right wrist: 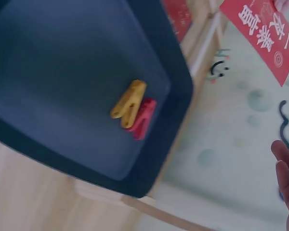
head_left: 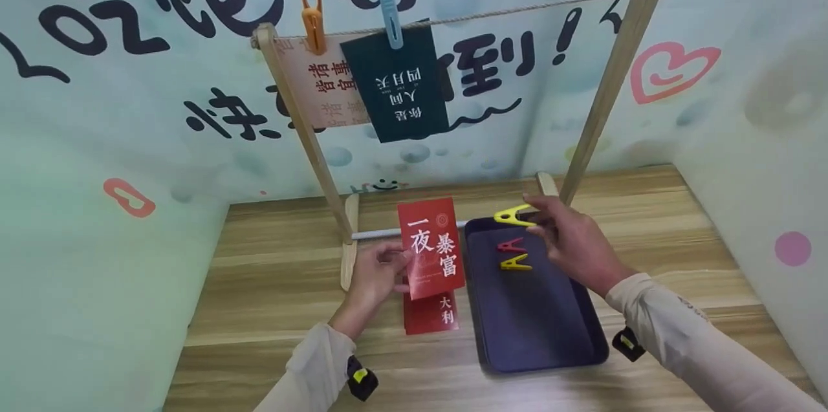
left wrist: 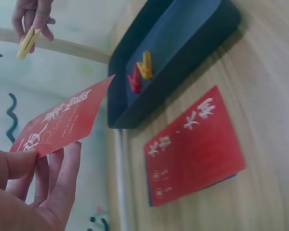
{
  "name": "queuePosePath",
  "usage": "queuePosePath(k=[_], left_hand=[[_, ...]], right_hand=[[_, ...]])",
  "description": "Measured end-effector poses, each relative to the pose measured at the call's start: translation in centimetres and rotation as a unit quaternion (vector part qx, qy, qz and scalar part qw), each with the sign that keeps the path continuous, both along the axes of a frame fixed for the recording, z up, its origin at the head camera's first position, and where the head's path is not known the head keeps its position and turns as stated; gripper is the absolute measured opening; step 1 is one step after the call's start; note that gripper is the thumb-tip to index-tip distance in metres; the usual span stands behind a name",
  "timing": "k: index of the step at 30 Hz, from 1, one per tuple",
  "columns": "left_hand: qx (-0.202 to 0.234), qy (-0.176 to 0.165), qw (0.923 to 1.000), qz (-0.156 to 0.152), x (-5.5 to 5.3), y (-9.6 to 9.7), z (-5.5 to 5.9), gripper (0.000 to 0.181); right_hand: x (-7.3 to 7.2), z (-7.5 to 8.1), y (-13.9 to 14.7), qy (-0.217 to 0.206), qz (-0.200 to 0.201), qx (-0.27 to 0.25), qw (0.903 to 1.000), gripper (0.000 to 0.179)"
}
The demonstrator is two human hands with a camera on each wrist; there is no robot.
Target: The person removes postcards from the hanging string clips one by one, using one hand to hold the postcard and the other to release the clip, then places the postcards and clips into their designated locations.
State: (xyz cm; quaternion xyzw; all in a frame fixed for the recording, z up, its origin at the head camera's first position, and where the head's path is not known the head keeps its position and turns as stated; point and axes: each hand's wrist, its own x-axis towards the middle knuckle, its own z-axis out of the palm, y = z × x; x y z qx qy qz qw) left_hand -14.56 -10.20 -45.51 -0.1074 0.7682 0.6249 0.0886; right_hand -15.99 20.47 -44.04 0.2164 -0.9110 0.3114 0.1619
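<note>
My left hand (head_left: 375, 275) pinches a red card (head_left: 429, 221) by its left edge, thumb on the printed face, as the left wrist view shows. The card is lifted above another red card (head_left: 431, 319) lying on the table, with a dark edge showing beneath that one in the left wrist view. My right hand (head_left: 577, 245) holds a yellow clothespin (head_left: 510, 215) between thumb and fingers, above the far end of a dark tray (head_left: 484, 341). Inside the tray lie a red clothespin (right wrist: 143, 118) and a second yellow clothespin (right wrist: 129, 103).
Behind the tray stands a wooden frame (head_left: 598, 98) with a cord (head_left: 517, 11) across its top. From it hang a pink card (head_left: 326, 92) under an orange clothespin (head_left: 314, 24) and a dark green card (head_left: 398, 98) under a blue clothespin (head_left: 390, 8). A printed backdrop (head_left: 162, 140) encloses the table.
</note>
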Motion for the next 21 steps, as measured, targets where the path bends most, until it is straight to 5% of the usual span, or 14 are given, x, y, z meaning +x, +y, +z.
queuePosePath(k=[7, 16, 21], left_hand=[[-0.013, -0.03, 0.9995, 0.0, 0.3, -0.3, -2.0, 0.029], [-0.025, -0.056, 0.9981, -0.004, 1.4, -1.2, -5.4, 0.029], [-0.032, -0.063, 0.9975, -0.005, 1.8, -1.2, -6.8, 0.027]], right_hand=[[0.4, -3.5, 0.5, -0.022, -0.026, 0.007, 0.9994, 0.039], [1.5, -7.7, 0.9, 0.065, -0.022, 0.037, 0.997, 0.039], [1.9, -9.3, 0.9, 0.072, -0.017, 0.041, 0.9964, 0.038]])
